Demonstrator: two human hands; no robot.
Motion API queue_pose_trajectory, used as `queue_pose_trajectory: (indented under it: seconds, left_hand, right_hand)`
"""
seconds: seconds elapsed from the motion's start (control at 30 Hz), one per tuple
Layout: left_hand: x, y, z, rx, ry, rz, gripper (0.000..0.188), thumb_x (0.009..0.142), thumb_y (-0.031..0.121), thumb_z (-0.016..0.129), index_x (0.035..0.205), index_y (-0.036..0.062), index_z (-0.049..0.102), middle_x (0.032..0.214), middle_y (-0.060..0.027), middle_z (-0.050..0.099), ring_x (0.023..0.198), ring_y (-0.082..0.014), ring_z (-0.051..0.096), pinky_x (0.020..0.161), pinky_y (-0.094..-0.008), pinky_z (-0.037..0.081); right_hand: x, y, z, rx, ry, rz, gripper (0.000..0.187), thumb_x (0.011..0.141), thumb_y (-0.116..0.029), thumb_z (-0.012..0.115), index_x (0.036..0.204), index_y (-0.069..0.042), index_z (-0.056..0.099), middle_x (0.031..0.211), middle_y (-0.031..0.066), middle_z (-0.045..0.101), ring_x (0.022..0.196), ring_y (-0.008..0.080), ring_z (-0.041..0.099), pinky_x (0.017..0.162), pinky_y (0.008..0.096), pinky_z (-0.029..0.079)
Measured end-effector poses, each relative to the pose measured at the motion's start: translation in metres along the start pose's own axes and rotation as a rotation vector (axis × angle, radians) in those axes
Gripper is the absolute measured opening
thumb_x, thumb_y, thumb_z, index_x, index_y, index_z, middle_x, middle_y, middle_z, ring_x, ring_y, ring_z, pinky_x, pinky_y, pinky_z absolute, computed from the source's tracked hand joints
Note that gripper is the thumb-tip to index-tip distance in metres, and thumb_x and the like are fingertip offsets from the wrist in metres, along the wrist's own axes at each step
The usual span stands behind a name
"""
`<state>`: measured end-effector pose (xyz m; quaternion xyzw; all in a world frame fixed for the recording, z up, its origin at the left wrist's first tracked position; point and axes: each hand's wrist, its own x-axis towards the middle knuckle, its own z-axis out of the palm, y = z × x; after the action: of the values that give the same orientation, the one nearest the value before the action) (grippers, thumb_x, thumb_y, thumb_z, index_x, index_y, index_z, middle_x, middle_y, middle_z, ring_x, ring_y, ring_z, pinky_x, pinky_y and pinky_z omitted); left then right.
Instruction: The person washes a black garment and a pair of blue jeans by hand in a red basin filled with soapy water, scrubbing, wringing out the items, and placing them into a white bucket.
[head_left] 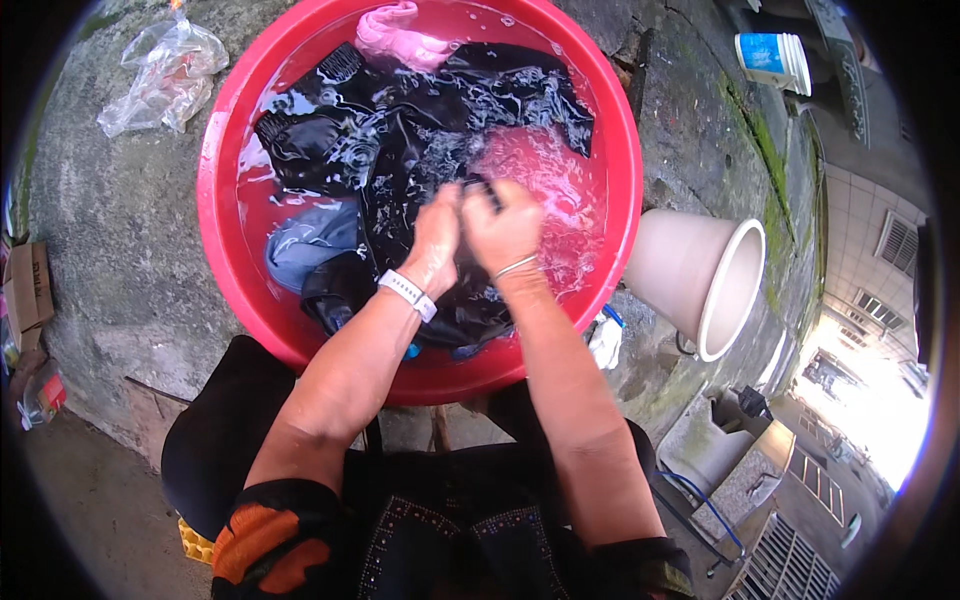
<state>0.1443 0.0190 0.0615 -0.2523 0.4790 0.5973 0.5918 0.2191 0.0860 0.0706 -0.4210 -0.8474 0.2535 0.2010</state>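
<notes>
Before me stands a large red tub [213, 190] of water with clothes soaking in it. A black garment [400, 130] spreads over much of the water, its gathered cuffs at the upper left. My left hand [437, 232] and my right hand [503, 228] are closed side by side on a bunched piece of this black garment, over the tub's middle. Water splashes and foams just beyond and to the right of them. A pink cloth [400, 36] floats at the far rim, and a blue-grey cloth [305, 243] lies at the left.
A pale bucket [685, 275] lies on its side right of the tub. A clear plastic bag [165, 75] rests on the concrete at far left. A blue-and-white pail [772, 62] is at far right, a stone basin [710, 440] at near right, and a cardboard box [27, 290] at the left edge.
</notes>
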Motion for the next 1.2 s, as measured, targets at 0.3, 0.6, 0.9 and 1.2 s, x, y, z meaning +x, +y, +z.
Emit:
queue_pose_trajectory:
  seconds: [0.3, 0.6, 0.9, 1.2]
  left_hand:
    - [-0.032, 0.033, 0.012, 1.446, -0.836, 0.796, 0.050, 0.093, 0.042, 0.064, 0.113, -0.0039, 0.065, 0.121, -0.0229, 0.063, 0.114, -0.0367, 0.059, 0.100, -0.0394, 0.047]
    - [0.013, 0.077, 0.001, 1.603, -0.583, 1.045, 0.045, 0.077, -0.009, 0.053, 0.119, 0.0049, 0.064, 0.115, -0.0167, 0.064, 0.105, -0.0381, 0.063, 0.093, -0.0445, 0.051]
    - [0.018, 0.073, 0.005, 2.589, -0.489, 0.940, 0.072, 0.077, 0.012, 0.069, 0.145, 0.0204, 0.048, 0.133, -0.0049, 0.056, 0.133, -0.0231, 0.048, 0.115, -0.0581, 0.023]
    - [-0.048, 0.119, -0.009, 2.807, -0.623, 1.074, 0.030, 0.068, 0.037, 0.079, 0.086, 0.0130, 0.073, 0.104, -0.0036, 0.060, 0.123, -0.0239, 0.049, 0.104, -0.0517, 0.035]
  right_hand:
    - [0.019, 0.097, -0.137, -0.800, -0.619, -0.011, 0.062, 0.084, -0.035, 0.071, 0.137, -0.007, 0.054, 0.134, 0.0245, 0.056, 0.129, 0.0364, 0.051, 0.112, 0.0422, 0.038]
    - [-0.030, 0.069, -0.088, -0.312, -1.073, 0.083, 0.077, 0.082, -0.056, 0.070, 0.128, 0.005, 0.056, 0.121, 0.0271, 0.064, 0.117, 0.0419, 0.059, 0.105, 0.0449, 0.043]
    - [-0.023, 0.020, -0.158, 0.118, -1.122, 0.244, 0.038, 0.083, -0.027, 0.071, 0.106, 0.001, 0.060, 0.087, 0.0278, 0.063, 0.086, 0.0459, 0.063, 0.076, 0.0456, 0.050]
    - [-0.038, 0.036, -0.208, 0.148, -0.994, 0.154, 0.033, 0.079, -0.026, 0.076, 0.097, -0.002, 0.063, 0.076, 0.0216, 0.063, 0.072, 0.0372, 0.065, 0.070, 0.0434, 0.050]
